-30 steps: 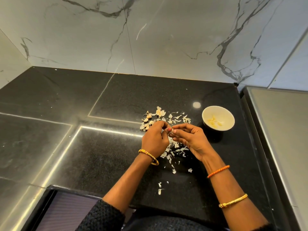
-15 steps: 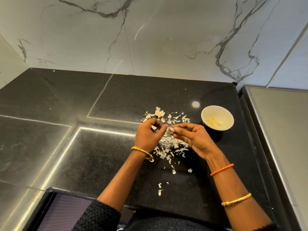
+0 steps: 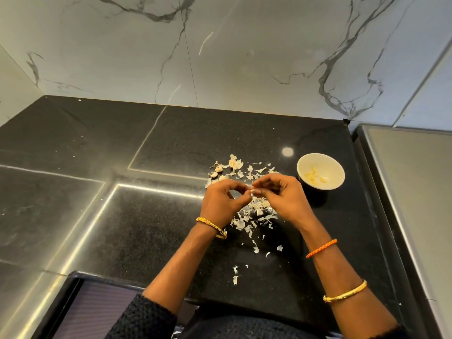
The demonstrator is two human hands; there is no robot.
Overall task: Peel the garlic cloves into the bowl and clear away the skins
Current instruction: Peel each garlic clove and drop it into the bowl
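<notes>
Head view: clove [image 3: 252, 191] pinched btwn fingertips of both hands, mostly hidden, only a pale tip shows. Left hand [image 3: 221, 200] curled, thumb + forefinger on clove; right hand [image 3: 281, 195] curled likewise, meeting left at centre, above the skins [image 3: 256, 211]. Skins scattered on black counter [image 3: 122, 216] under and beyond the hands, a few flakes trailing toward near edge. Unpeeled cloves [image 3: 217, 171] at far-left of the pile. White bowl [image 3: 332, 165] just right of right hand, peeled cloves [image 3: 313, 176] inside. Bangles both wrists, orange band on right. Marble wall [image 3: 220, 50] behind.
</notes>
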